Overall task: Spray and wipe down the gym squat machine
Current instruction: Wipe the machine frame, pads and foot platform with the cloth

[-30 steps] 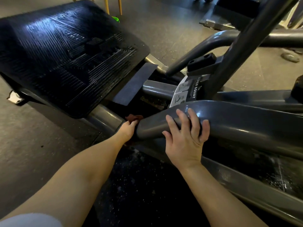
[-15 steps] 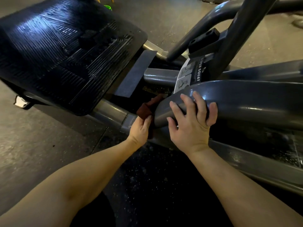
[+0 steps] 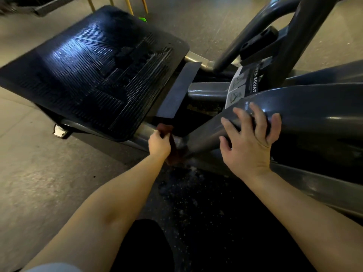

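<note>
L grip [image 3: 159,144] is clenched round a dark red cloth [image 3: 173,155]. The wad is bunched in the fingers w/ a tail hanging below the fist. Cloth is pressed into the joint where the low frame tube [image 3: 142,132] meets the big grey arm [image 3: 314,107] of the squat machine [image 3: 288,52], just under the near corner of the ribbed footplate [image 3: 94,75]. R grip [image 3: 249,146] grasps nothing: fingers spread and laid over the top of the arm, thumb on its near side, prob. bracing the body.

Step in hand, as I read it: wiping the joint low on the frame.

To do it well:
- Push the cloth right into the crease, since a flat pass would likely skip the corner.
- Wrap the cloth round the tube and work underside + far side too, not just the top that faces up.
- Refold to a fresh face if it loads up w/ grime.
- Tuck the loose tail in so it doesn't drag on the floor mat [image 3: 196,193], which is speckled w/ pale flecks right below.
- Leave R grip planted for balance, but that patch of arm needs a wipe after.

Outward: SUPER SQUAT sticker [image 3: 243,85] sits just above the arm. A small green thing [image 3: 142,19] shows past the footplate's far edge; can't tell what it is. No spray bottle clearly in view.
</note>
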A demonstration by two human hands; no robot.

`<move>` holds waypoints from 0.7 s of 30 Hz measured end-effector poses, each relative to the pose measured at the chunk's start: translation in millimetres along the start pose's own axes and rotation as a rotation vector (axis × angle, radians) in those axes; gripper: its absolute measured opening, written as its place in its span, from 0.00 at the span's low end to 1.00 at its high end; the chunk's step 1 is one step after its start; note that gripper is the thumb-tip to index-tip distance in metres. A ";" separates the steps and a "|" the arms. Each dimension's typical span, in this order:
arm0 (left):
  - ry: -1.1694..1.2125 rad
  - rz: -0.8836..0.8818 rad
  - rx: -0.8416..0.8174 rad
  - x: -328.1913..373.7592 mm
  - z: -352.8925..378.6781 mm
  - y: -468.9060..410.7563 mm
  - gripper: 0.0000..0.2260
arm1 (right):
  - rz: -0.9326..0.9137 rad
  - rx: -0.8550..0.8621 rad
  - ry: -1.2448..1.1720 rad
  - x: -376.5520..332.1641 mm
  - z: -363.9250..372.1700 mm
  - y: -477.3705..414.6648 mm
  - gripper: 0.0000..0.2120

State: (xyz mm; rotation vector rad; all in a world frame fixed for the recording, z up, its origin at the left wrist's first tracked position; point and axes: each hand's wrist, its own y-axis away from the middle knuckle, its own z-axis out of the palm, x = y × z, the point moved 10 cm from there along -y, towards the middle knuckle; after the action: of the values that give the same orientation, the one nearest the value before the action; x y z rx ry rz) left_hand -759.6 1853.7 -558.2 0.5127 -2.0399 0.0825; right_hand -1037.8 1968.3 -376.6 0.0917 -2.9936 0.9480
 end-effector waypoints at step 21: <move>-1.137 0.650 -0.224 -25.0 1.5 -84.1 0.25 | -0.175 -0.054 -0.074 -23.6 43.4 15.8 0.17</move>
State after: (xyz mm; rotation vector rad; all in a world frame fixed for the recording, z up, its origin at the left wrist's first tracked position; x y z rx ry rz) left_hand -717.5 1785.0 -593.1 -0.3900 -3.2019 -0.0750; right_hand -1014.3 1957.5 -421.6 0.3898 -3.0117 0.8642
